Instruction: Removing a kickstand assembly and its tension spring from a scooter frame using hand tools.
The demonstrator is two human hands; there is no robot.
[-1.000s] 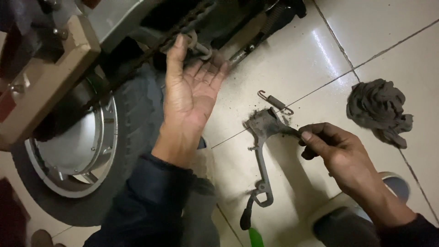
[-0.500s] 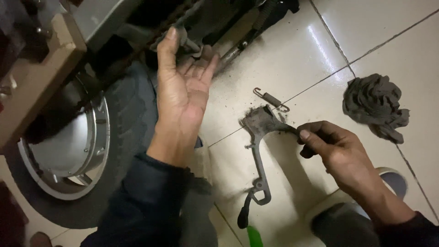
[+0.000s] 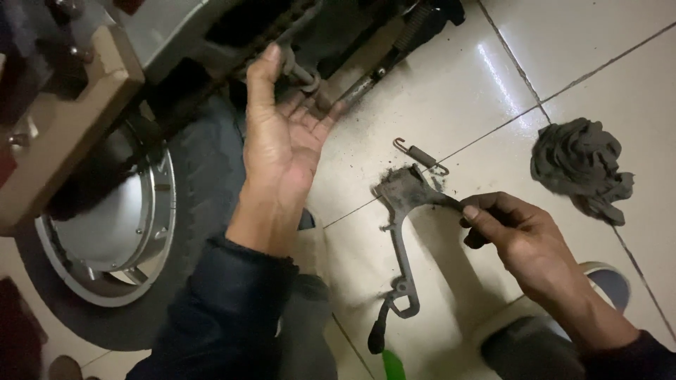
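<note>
Left hand (image 3: 282,141) fingers spread apart, palm up, under the frame link (image 3: 299,67). Right hand (image 3: 524,243) fingers clamped on the greasy stand (image 3: 401,232): grip firmly, keep steady near spring (image 3: 420,155).

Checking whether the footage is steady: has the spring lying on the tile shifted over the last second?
No. The spring lies just beyond the same tile joint, above the grimy metal lever, as before; only the camera drifted.
</note>
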